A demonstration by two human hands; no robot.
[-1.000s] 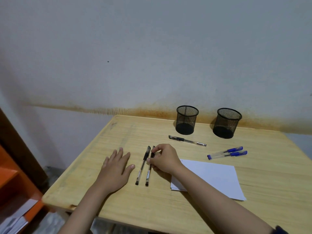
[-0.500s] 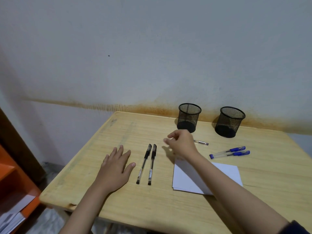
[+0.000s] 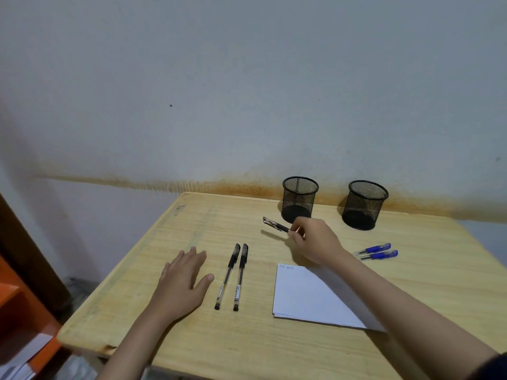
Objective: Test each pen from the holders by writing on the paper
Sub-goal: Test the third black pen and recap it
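Observation:
My right hand is closed on a black pen, lifted just above the table in front of the left mesh holder. A second black mesh holder stands to its right; both look empty. Two black pens lie side by side near the table's middle. Flat on the wood to their left rests my left hand, fingers spread. White paper, with faint writing at its top left corner, lies under my right forearm. Two blue pens lie beyond the paper on the right.
The wooden table stands against a grey wall with a rust-coloured stain line. An orange shelf with papers is at the lower left, beside the table's left edge.
My right hand let go of the black pens at the middle, reached back toward the left holder and picked up the black pen that lay there. The left hand stayed flat.

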